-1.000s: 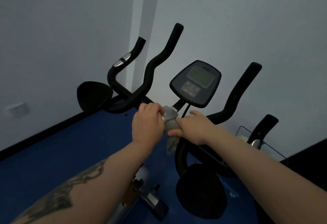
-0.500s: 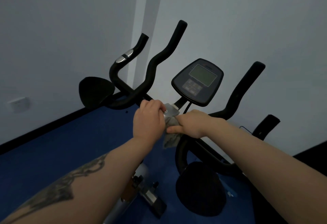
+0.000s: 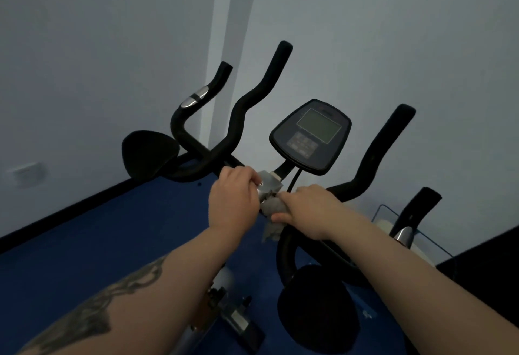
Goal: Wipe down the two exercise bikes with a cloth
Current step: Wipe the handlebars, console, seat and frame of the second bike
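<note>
step in hand, as judged: wiping the handlebar centre. keep the cloth [image 3: 271, 208] wrapped round the bar and slide outward along each grip, with the free hand bracing the bike. the right hand [image 3: 304, 208] curls over the cloth, fingers closed on it at the handlebar [image 3: 373, 158] clamp; the left hand [image 3: 234, 200] grips the bar just beside it. the cloth is small, grey and crumpled, a loose end hanging below. beyond sit the console [image 3: 310, 135] and the walls.

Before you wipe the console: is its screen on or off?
Looks off: the console screen is a flat grey-green with no digits or lit segments visible, though the dim picture could hide faint ones.
</note>
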{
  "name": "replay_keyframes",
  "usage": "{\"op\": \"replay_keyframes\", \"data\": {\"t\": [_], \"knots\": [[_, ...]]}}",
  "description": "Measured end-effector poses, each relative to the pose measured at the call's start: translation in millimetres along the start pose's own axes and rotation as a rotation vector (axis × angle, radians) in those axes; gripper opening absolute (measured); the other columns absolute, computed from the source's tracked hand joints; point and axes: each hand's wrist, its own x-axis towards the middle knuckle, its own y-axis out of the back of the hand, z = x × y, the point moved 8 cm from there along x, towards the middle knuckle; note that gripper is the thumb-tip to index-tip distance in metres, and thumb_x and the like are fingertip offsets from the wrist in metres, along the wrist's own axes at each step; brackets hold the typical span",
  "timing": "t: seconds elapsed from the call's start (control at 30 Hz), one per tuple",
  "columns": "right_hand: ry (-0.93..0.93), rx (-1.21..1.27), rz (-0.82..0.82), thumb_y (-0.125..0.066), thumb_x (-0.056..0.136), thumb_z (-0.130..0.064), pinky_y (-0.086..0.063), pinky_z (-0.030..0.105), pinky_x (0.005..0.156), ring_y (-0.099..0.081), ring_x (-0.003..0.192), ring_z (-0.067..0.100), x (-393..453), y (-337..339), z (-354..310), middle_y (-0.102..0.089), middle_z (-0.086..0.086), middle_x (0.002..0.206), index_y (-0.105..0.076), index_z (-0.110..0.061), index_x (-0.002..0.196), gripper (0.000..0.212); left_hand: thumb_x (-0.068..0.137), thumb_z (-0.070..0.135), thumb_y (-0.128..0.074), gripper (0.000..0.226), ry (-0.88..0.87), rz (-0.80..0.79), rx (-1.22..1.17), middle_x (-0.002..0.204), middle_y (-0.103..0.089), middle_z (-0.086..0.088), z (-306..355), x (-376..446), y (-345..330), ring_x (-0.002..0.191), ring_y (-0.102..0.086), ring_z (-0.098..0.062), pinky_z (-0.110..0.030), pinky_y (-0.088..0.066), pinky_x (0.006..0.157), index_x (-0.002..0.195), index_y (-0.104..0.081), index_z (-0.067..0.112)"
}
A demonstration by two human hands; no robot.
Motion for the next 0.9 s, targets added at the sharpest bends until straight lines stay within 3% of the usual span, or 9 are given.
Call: {"op": "replay_keyframes", "data": {"t": [0.13, 0.3, 0.4, 0.5, 0.63, 0.7, 0.77, 0.83, 0.9], "knots": [[-0.082, 0.266, -0.218, -0.037, 0.096, -0.062, -0.035, 0.032, 0.075, -0.053, 0.089, 0.022, 15.8, 0.3, 1.7, -0.060, 0.006, 0.103, -0.057, -0.017, 0.112, 0.052, 0.082, -0.003, -0.057, 0.017, -0.005, 0.008, 0.013, 0.077, -0.063, 0.000, 3.1, 0.8, 1.2, 0.080, -0.057, -0.023, -0.041, -0.045, 0.058, 0.079, -0.065, 0.011], [-0.007, -0.094, 0.017, -0.037, 0.098, -0.057, -0.033, 0.037, 0.081, -0.057, 0.099, 0.028, -6.9, 0.9, -10.3, -0.064, 0.010, 0.108, -0.054, -0.016, 0.115, 0.047, 0.082, -0.003, -0.056, 0.017, -0.023, 0.027, -0.001, 0.075, -0.051, 0.010, 4.6, 0.3, 5.0, 0.077, -0.056, -0.022, -0.039, -0.044, 0.056, 0.079, -0.064, 0.011], [0.003, -0.086, -0.067, -0.034, 0.101, -0.052, -0.030, 0.035, 0.077, -0.057, 0.099, 0.025, 8.3, 4.1, -12.6, -0.062, 0.005, 0.108, -0.058, -0.023, 0.113, 0.039, 0.081, -0.003, -0.056, 0.018, -0.023, 0.029, 0.008, 0.074, -0.057, 0.005, 4.9, 0.7, 4.4, 0.076, -0.056, -0.022, -0.039, -0.044, 0.056, 0.077, -0.064, 0.012], [0.062, -0.057, -0.176, -0.030, 0.105, -0.048, -0.036, 0.037, 0.090, -0.054, 0.107, 0.024, 16.5, 3.0, -18.6, -0.058, 0.003, 0.107, -0.056, -0.036, 0.124, 0.034, 0.080, -0.004, -0.057, 0.018, -0.011, 0.027, 0.015, 0.075, -0.056, 0.008, 4.4, 0.1, 4.4, 0.078, -0.057, -0.023, -0.041, -0.045, 0.058, 0.078, -0.065, 0.012], [0.002, 0.107, -0.161, -0.032, 0.098, -0.060, -0.029, 0.038, 0.103, -0.056, 0.091, 0.019, 8.0, -4.7, 2.2, -0.056, -0.004, 0.085, -0.055, -0.021, 0.093, 0.045, 0.083, -0.004, -0.056, 0.018, -0.004, 0.016, 0.009, 0.076, -0.049, 0.013, 4.2, 0.7, 4.1, 0.079, -0.056, -0.022, -0.037, -0.043, 0.059, 0.079, -0.064, 0.012], [0.007, 0.136, -0.198, -0.035, 0.095, -0.065, -0.033, 0.036, 0.097, -0.050, 0.075, 0.014, 9.8, -7.3, 7.6, -0.052, -0.006, 0.076, -0.050, -0.022, 0.080, 0.048, 0.083, -0.003, -0.056, 0.018, -0.007, 0.010, 0.012, 0.076, -0.056, 0.009, 2.2, 0.5, 2.7, 0.080, -0.055, -0.021, -0.037, -0.043, 0.060, 0.079, -0.064, 0.013], [-0.028, 0.241, -0.289, -0.039, 0.093, -0.066, -0.039, 0.034, 0.081, -0.049, 0.073, 0.014, 15.5, -6.9, 10.1, -0.051, -0.006, 0.076, -0.048, -0.024, 0.077, 0.046, 0.083, -0.002, -0.055, 0.018, -0.016, -0.001, 0.011, 0.077, -0.061, 0.004, 1.4, 0.9, 0.1, 0.081, -0.055, -0.021, -0.038, -0.044, 0.061, 0.080, -0.064, 0.013], [-0.061, 0.415, -0.367, -0.044, 0.093, -0.063, -0.038, 0.031, 0.076, -0.052, 0.082, 0.016, 21.6, -7.5, 7.6, -0.056, -0.003, 0.088, -0.053, -0.023, 0.085, 0.042, 0.083, 0.000, -0.053, 0.017, -0.016, -0.002, 0.011, 0.078, -0.063, 0.002, 0.8, 0.8, -0.9, 0.081, -0.055, -0.022, -0.039, -0.044, 0.060, 0.080, -0.064, 0.012], [-0.074, 0.411, -0.371, -0.044, 0.094, -0.061, -0.038, 0.031, 0.079, -0.052, 0.088, 0.019, 18.4, -7.9, 4.6, -0.056, 0.002, 0.098, -0.057, -0.020, 0.098, 0.043, 0.083, -0.001, -0.053, 0.017, 0.000, -0.004, -0.004, 0.078, -0.063, 0.002, 0.2, 0.7, -1.1, 0.082, -0.055, -0.022, -0.040, -0.044, 0.060, 0.080, -0.065, 0.012]]}}
